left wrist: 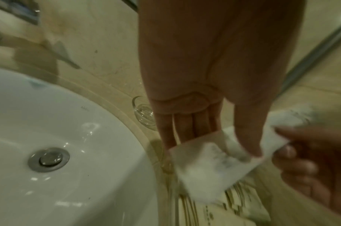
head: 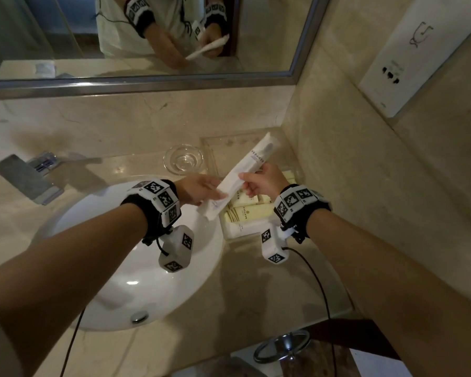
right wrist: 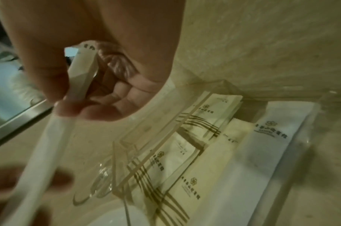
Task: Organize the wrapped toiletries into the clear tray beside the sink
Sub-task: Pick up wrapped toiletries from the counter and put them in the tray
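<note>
Several wrapped packets (right wrist: 187,160) already lie flat in the clear tray (head: 215,148) right of the sink (head: 136,268); one long white packet (head: 245,172) is still in the air above it, so the task looks near done. Left hand (head: 199,190) pinches its lower end with fingers nearly straight, right hand (head: 264,179) pinches the middle between thumb and curled fingers. Head view shows the glass dish (head: 182,159) and whole layout; only the right wrist view shows the printed wrappers inside the tray.
</note>
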### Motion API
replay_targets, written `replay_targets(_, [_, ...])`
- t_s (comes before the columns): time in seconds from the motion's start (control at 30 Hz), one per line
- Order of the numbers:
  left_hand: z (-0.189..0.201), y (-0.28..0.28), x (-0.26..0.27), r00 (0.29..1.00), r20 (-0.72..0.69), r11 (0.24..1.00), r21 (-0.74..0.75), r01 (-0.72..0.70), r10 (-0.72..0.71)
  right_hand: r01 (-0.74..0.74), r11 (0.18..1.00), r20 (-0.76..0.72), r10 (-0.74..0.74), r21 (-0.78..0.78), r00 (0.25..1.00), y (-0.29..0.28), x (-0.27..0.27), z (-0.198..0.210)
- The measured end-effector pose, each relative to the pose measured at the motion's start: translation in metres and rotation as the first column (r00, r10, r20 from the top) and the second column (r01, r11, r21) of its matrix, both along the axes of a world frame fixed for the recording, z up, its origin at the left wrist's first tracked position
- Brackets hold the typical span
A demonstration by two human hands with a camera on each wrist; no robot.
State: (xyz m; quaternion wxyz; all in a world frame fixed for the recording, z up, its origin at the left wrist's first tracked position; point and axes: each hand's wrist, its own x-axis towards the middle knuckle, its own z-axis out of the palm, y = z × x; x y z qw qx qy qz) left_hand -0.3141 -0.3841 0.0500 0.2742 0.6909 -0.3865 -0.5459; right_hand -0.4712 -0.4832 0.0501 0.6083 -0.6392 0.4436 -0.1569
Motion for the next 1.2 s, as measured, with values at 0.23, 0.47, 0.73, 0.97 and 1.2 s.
replay_targets(0.23, [-0.006, -0.005, -0.009, 0.967, 0.207, 0.989, 0.015, 0.148, -0.147, 0.249, 0.966, 0.040, -0.252, 0.077, 0.967, -0.022, -0.018, -0.007])
replay_targets(0.47, [-0.015, -0.013, -0.016, 0.949, 0.195, 0.968, 0.074, 0.239, -0.249, 0.380, 0.908, -0.124, -0.362, 0.178, 0.924, -0.039, -0.044, -0.007])
replay_targets(0.73, [-0.034, -0.029, -0.032, 0.917, 0.270, 0.953, 0.164, 0.257, -0.294, 0.314, 0.949, -0.396, -0.290, -0.004, 0.871, -0.042, -0.076, -0.033])
replay_targets(0.97, [-0.050, -0.042, -0.058, 0.837, 0.304, 0.887, 0.242, 0.393, -0.454, 0.052, 0.979, -0.662, -0.172, -0.198, 0.730, -0.041, -0.101, -0.054])
replay_targets(1.2, [-0.063, -0.047, -0.061, 0.838, 0.309, 0.884, 0.292, 0.366, -0.449, -0.149, 0.967, -0.773, -0.067, -0.205, 0.631, -0.039, -0.100, -0.065])
